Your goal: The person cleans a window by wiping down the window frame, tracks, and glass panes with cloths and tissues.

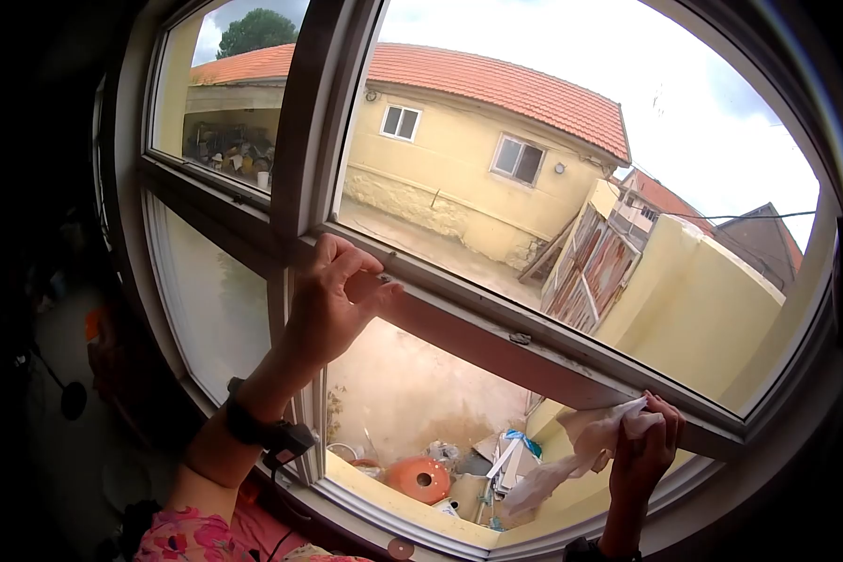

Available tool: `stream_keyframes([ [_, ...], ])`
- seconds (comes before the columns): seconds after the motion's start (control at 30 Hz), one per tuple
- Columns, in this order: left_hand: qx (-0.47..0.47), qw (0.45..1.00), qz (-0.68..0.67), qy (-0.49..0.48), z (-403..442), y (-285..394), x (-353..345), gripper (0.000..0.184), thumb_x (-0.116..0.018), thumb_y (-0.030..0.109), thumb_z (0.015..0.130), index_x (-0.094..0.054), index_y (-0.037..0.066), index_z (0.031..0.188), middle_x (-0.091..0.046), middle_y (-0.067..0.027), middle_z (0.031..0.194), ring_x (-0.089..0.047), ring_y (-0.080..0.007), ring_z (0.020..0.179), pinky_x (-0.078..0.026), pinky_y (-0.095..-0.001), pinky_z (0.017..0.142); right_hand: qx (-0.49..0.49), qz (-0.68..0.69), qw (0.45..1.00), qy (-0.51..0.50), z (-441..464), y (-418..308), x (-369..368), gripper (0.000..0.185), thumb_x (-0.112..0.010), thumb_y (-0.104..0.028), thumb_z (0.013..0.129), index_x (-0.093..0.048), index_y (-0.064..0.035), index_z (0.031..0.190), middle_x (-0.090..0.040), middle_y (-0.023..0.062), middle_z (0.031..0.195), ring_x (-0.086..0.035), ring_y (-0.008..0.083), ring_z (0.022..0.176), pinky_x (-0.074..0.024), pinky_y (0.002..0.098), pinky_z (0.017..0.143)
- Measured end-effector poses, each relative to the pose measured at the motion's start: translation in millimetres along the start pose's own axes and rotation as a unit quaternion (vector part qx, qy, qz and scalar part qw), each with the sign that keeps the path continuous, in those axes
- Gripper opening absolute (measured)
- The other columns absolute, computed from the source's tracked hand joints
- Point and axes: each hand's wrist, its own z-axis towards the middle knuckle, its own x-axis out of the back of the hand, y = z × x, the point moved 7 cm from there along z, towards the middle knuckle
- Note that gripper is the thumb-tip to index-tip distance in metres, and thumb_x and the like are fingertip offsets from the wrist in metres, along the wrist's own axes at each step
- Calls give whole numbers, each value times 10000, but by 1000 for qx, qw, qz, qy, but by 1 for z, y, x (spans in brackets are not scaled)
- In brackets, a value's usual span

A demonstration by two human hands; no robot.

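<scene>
My left hand point(332, 300) is closed at the crossbar of a white window frame point(463, 337), its fingers bent over the ledge beside the upright post. A small dark spot or fitting shows by the fingertips; I cannot make out which. Farther right, my right hand point(651, 440) grips a crumpled white tissue point(595, 436) against the right end of the same crossbar. A loose tail of the tissue hangs down to the left, in front of the lower opening. Another small dark lump point(520, 339) sits on the crossbar between my hands.
Large upper panes stand above the bar. Outside are a yellow house point(468, 155) with a red tiled roof, a rusty gate point(590, 267) and a yellow wall point(693, 309). Below the opening lie a round orange object point(418, 480) and scattered debris. The room at left is dark.
</scene>
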Motion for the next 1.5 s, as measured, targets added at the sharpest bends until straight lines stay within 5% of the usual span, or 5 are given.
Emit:
stream_keyframes([
  [0.27, 107, 990, -52, -72, 14, -3, -2, 146, -723, 63, 785, -613, -8, 721, -503, -27, 731, -503, -91, 606, -425, -236, 551, 10, -1, 1000, 10, 3, -2, 2, 192, -652, -134, 797, -570, -6, 914, -611, 118, 1042, -558, 342, 960, -460, 424, 841],
  [0.63, -27, 997, 69, -22, 15, 7, -2, 142, -701, 69, 782, -605, -24, 734, -561, -118, 695, -564, -289, 636, -443, -344, 581, 31, 5, 999, 18, 2, -1, -2, 189, -657, -119, 782, -562, -2, 897, -606, 127, 1021, -555, 349, 936, -469, 429, 803],
  [0.9, 16, 998, 43, -41, 17, 12, 4, 136, -721, 81, 778, -633, -18, 747, -585, -95, 689, -587, -206, 615, -458, -303, 560, 21, 39, 998, 40, 2, 0, -2, 145, -615, -86, 782, -551, -1, 882, -602, 137, 999, -553, 359, 908, -466, 437, 800],
  [1.13, -126, 986, -84, -74, 13, 94, -39, 85, -717, 10, 744, -660, -6, 805, -624, -104, 761, -628, -230, 672, -505, -289, 595, 34, 7, 999, 29, 1, 0, -5, 154, -620, -100, 792, -554, -12, 901, -600, 132, 993, -555, 355, 920, -477, 432, 789],
  [1.5, -139, 944, -47, -295, 30, 114, -91, 59, -681, 58, 732, -689, 13, 770, -641, -126, 716, -648, -289, 731, -514, -313, 684, 14, -8, 999, 35, 2, -2, -5, 164, -668, -86, 787, -544, -9, 863, -594, 130, 957, -551, 338, 889, -468, 418, 781],
])
